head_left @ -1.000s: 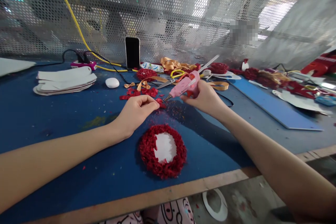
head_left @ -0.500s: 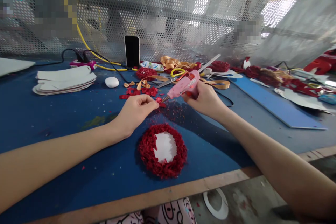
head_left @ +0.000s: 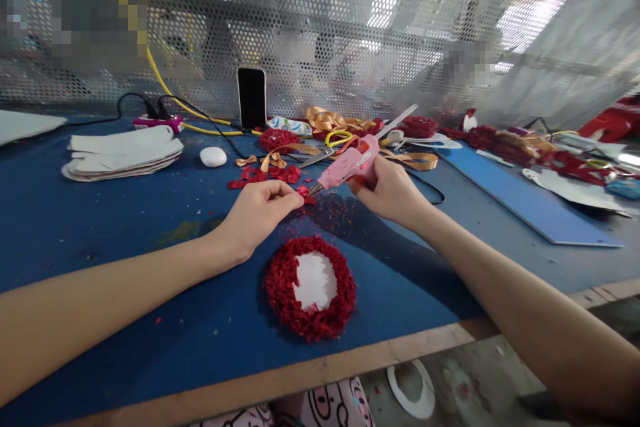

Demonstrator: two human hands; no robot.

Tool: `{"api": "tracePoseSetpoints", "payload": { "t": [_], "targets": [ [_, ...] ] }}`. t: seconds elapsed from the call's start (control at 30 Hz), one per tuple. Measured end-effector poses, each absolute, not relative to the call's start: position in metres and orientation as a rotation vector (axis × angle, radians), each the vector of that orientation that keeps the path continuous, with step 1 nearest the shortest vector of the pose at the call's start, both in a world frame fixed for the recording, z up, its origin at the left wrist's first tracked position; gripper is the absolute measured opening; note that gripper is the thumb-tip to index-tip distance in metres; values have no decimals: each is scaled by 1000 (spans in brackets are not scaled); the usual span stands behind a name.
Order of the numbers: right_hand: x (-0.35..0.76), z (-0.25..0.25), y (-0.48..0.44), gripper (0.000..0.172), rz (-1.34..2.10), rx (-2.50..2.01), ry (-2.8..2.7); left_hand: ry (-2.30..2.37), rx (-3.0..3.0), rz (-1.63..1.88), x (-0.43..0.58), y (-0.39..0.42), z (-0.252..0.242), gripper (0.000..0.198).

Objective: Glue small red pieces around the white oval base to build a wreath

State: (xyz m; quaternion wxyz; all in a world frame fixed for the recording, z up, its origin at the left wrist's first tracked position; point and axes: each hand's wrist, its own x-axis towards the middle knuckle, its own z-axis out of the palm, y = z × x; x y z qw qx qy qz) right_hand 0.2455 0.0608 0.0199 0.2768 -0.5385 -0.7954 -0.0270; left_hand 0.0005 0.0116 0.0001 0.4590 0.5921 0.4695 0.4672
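Observation:
My right hand [head_left: 393,190] is closed round the handle of a pink hot glue gun [head_left: 347,165], a clear glue stick [head_left: 400,120] jutting from its back. Its nozzle points down and left at a small red ribbon piece [head_left: 303,191], which my left hand [head_left: 265,213] pinches between thumb and fingertips. Nozzle and ribbon appear to touch. Nearer me on the blue table lies a round wreath of red frayed ribbon [head_left: 280,287] with a white centre [head_left: 315,280]. Loose red ribbon scraps [head_left: 270,175] lie just beyond my left hand.
Yellow-handled scissors [head_left: 320,155], orange ribbon [head_left: 325,119] and an upright phone [head_left: 252,99] are at the back. To the left are a white mouse-like object [head_left: 213,157] and stacked white cutouts [head_left: 125,153]. A blue board [head_left: 525,193] lies right. A white ring [head_left: 417,390] is on the floor.
The glue gun has tipped very slightly down and left, its nozzle now closer to the ribbon piece. My left hand and the wreath have stayed in place.

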Motion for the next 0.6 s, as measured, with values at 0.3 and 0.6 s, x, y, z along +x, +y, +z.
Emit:
{"api": "tracePoseSetpoints", "payload": {
  "t": [0.3, 0.6],
  "targets": [
    [247, 19, 62, 23, -83, -1432, -2137, 1157, 1458, 1157, 1, 11, 0, 19],
    [245, 19, 62, 24, -97, -1472, -2132, 1160, 1466, 1162, 1, 11, 0, 20]
  ]
}}
